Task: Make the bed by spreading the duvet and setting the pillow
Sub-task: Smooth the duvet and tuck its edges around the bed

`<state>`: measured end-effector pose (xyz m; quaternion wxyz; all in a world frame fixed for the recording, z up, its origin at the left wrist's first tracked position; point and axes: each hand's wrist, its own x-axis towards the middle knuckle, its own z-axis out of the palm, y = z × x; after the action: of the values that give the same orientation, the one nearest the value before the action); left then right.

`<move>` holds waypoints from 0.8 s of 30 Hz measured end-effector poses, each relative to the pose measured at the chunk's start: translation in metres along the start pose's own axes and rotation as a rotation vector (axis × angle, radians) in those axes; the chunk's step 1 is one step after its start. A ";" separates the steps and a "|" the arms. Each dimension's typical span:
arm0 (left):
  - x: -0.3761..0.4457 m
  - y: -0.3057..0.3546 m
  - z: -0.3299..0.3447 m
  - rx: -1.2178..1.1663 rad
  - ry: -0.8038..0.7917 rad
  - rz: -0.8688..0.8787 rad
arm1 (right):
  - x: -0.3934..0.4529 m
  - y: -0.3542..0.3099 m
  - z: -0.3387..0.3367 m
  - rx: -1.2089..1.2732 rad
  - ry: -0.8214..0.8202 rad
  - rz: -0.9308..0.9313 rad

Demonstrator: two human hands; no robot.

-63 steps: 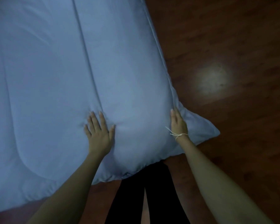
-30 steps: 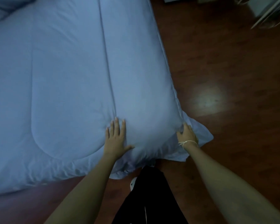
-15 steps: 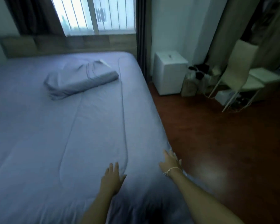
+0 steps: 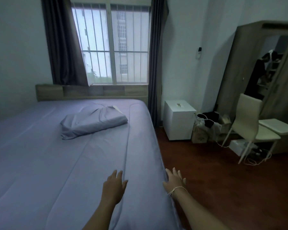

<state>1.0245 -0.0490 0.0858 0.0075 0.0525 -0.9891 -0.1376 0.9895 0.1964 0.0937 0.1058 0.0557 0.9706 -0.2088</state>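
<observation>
A pale blue-grey duvet (image 4: 56, 163) lies spread flat over the whole bed. A pillow (image 4: 93, 123) in the same fabric rests askew on it near the headboard (image 4: 90, 92). My left hand (image 4: 114, 188) hovers palm down, fingers apart, just over the duvet near the foot end. My right hand (image 4: 174, 181), with a thin string around the wrist, is flat against the duvet's right edge, fingers spread, holding nothing.
Dark wooden floor (image 4: 214, 180) runs along the bed's right side. A white box-shaped cabinet (image 4: 178, 120) stands by the wall, with bags (image 4: 204, 128), a cream chair (image 4: 249, 128), cables and a wardrobe (image 4: 259, 67) beyond. A barred window (image 4: 111, 47) with dark curtains sits behind the headboard.
My view has tilted up from the duvet's foot corner to the whole bed and room. Both hands have come off the pressed corner and now sit lightly open.
</observation>
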 end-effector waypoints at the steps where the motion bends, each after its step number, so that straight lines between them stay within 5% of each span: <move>1: 0.005 0.008 0.001 0.003 0.039 -0.005 | 0.007 0.004 -0.009 0.005 0.000 -0.018; 13: 0.074 0.204 -0.005 -0.082 0.409 0.130 | 0.094 0.117 -0.131 -0.053 0.076 -0.219; 24: 0.153 0.280 0.014 0.011 0.322 0.091 | 0.197 0.164 -0.174 0.039 0.088 -0.272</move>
<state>0.8438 0.2070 0.1486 0.1720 0.0291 -0.9772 -0.1214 0.7912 0.4304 0.1384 0.0327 -0.0651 0.9687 -0.2375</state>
